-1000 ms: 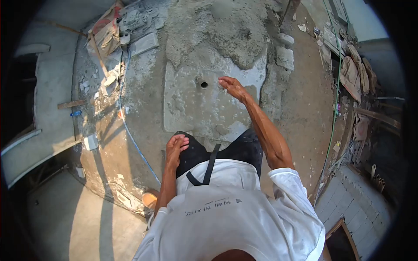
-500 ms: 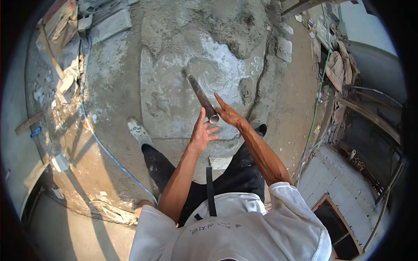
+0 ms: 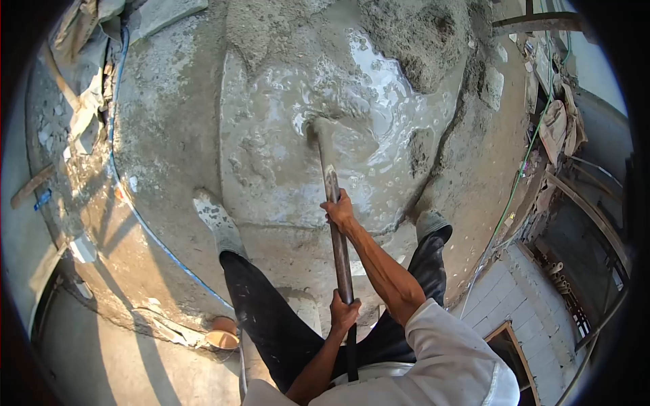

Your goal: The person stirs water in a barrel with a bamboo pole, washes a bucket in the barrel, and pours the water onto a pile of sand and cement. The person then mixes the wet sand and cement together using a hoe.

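1. Long-handled tool [image 3: 337, 247]: one straight, grey, mortar-smeared shaft. It runs from in front of the person's waist forward and down into the mix, and both hands hold it.
2. Tool head [image 3: 323, 135]: coated in grey slurry and sunk in the wet mix at the far end of the shaft; its shape cannot be told.
3. Right hand [image 3: 340, 211]: the forward grip, about midway along the shaft. The fingers are curled fully round it, knuckles up and arm stretched out.
4. Left hand [image 3: 345, 312]: the rear grip, near the end of the shaft close to the body. The fingers are wrapped tight round it with no gap showing.
5. Wet mortar [image 3: 386, 115]: a glossy grey pool on the ground around the tool head.
6. Dry heap [image 3: 420, 40]: a coarse grey mound along the far edge of the pool.
7. Left shoe [image 3: 217, 222] and right shoe [image 3: 430, 222]: both mortar-caked and planted well apart, one on either side of the shaft at the near edge of the pool.
8. Blue hose [image 3: 175, 257]: lies curved on the ground to the left of the left shoe.
9. Green cord [image 3: 518, 186]: runs along the right side.
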Tool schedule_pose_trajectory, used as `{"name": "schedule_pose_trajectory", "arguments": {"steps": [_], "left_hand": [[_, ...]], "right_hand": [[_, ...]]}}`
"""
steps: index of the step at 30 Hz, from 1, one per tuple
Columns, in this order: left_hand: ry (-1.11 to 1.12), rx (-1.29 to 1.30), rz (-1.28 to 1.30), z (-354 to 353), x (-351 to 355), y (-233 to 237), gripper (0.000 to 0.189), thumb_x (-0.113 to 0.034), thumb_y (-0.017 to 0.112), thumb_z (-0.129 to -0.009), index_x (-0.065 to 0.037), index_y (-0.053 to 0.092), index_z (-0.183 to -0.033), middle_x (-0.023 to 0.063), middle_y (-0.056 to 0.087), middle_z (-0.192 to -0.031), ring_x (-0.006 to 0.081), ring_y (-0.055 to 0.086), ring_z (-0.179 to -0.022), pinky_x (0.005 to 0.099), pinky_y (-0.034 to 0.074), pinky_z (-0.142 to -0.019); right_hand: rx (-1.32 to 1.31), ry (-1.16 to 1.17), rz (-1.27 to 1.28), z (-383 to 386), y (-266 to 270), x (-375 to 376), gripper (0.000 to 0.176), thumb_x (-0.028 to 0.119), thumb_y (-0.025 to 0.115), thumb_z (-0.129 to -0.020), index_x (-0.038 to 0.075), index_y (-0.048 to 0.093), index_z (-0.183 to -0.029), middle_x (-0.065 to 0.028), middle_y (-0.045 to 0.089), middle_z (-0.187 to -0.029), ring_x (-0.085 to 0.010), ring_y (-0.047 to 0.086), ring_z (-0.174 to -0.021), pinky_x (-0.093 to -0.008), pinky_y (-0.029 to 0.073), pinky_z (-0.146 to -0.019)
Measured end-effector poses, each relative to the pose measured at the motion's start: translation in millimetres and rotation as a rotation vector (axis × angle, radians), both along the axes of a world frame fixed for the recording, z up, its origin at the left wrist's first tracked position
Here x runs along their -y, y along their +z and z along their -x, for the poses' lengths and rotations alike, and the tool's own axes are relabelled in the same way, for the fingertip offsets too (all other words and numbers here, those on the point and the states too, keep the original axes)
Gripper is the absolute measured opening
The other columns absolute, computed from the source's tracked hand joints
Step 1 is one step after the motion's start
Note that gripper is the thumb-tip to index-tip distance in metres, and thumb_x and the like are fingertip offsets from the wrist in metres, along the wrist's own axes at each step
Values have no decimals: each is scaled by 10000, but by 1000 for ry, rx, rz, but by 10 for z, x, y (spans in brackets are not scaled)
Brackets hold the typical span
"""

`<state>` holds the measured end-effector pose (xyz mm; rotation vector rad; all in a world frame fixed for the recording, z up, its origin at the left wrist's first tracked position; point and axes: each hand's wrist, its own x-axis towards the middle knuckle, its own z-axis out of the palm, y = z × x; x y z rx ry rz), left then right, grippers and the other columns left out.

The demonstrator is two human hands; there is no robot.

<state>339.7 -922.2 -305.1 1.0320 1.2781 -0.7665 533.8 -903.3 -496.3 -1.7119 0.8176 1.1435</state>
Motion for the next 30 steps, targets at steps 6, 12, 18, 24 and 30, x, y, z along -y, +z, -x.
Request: {"name": "schedule_pose_trajectory", "arguments": {"steps": [6, 12, 18, 24, 30], "left_hand": [[-425, 159, -200, -159, -162, 186, 505, -366, 789, -739, -43, 467, -956, 200, 623, -730, 394, 646, -690, 444, 489, -604], [42, 719, -110, -2427, -934, -721, 292, -55, 725, -787, -36, 508, -982, -15, 484, -702, 67, 472, -583, 256, 402, -506], [196, 308, 144, -2599, -1240, -991, 254, 9, 663, -782, -49, 457, -919, 8, 478, -621, 107, 478, -414, 279, 382, -366], [64, 204, -23, -768, -313, -575, 256, -54, 675, -722, -38, 499, -907, 58, 568, -643, 177, 576, -496, 321, 461, -482], [-87, 475, -312, -1165, -477, -539, 277, -104, 709, -741, -41, 512, -925, 165, 626, -689, 344, 667, -657, 379, 493, -579]], "right_hand": [[12, -296, -306, -694, 1201, 54, 181, 22, 660, -791, 56, 510, -886, -52, 542, -630, -141, 521, -459, -280, 468, -435], [864, 70, -421, -3015, 1441, -812, 351, 90, 670, -827, 14, 421, -1063, -87, 564, -717, -156, 592, -498, -279, 524, -426], [428, 127, -257, -2961, -214, -1070, 300, 36, 622, -834, -9, 425, -1055, -105, 544, -686, -166, 545, -464, -309, 518, -412], [252, -2, -242, -1304, 492, -361, 397, 39, 617, -817, 60, 372, -1129, -55, 489, -637, -155, 517, -421, -317, 465, -368], [555, -35, -285, -1722, 1688, -427, 424, 49, 651, -803, -59, 440, -1153, -61, 548, -611, -156, 555, -422, -280, 437, -391]]}}
